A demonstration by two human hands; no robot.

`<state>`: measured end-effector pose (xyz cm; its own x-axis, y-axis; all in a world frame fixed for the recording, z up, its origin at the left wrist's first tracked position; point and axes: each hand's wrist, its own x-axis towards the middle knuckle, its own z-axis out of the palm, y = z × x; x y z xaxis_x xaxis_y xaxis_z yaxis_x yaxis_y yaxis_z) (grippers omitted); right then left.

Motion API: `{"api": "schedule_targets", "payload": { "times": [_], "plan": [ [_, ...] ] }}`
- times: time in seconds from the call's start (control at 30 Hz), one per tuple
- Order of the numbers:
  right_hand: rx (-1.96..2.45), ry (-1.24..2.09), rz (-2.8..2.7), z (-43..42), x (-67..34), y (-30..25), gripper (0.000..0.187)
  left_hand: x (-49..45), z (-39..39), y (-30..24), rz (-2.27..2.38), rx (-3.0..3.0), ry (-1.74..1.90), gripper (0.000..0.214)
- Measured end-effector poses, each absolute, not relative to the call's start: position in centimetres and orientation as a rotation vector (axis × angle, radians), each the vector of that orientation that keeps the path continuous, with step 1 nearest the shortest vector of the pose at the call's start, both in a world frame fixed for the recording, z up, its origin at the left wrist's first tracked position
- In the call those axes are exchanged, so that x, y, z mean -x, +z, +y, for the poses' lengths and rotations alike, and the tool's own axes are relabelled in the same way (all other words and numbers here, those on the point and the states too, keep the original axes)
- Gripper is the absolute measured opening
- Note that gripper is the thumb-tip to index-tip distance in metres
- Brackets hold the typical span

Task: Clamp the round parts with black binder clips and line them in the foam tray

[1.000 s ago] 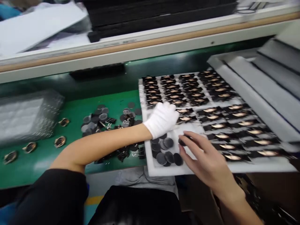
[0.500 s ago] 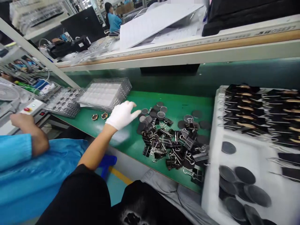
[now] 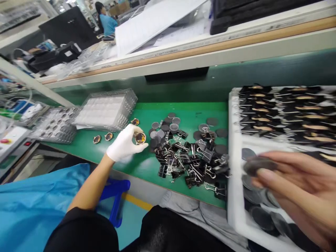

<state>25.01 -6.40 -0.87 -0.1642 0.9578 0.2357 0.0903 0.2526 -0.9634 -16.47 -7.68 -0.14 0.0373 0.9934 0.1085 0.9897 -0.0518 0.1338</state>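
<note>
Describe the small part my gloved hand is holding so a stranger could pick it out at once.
Start at the green mat, left of the heap of black binder clips. There the white-gloved left hand pinches a small round coppery part with a dark centre. Similar parts lie flat on the mat nearby; this is the only one held up in fingers.

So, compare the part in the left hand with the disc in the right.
The part is shiny gold-brown; the disc is plain dark grey. A gloved left hand holds the part; a bare right hand holds the disc. Both are round and small.
</note>
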Motion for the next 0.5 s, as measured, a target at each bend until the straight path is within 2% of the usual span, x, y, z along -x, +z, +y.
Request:
{"api": "schedule_targets", "payload": {
  "times": [0.07,0.13,0.3,0.4,0.5],
  "plan": [
    [1.022,1.365,-1.404,-6.2,-23.1,0.3,0.02,12.5,-6.7,1.3,1.955,-2.474,0.5,0.042],
    [0.961,1.498,-1.341,-5.7,-21.5,1.0,0.026,8.2,-5.7,2.5,1.679,-2.674,0.564,0.04],
    [0.973,1.497,-1.264,-4.7,-20.2,-0.2,0.037,1.0,-2.9,3.2,1.182,-3.094,0.643,0.05],
    [0.999,1.529,-1.214,-4.3,-20.7,-0.9,0.043,-0.4,-1.4,3.0,1.045,-3.094,0.491,0.063],
    [0.959,1.685,-1.199,-3.9,-21.3,-0.9,0.041,-0.5,-0.4,3.2,0.982,-3.083,0.353,0.073]
  ]
}}
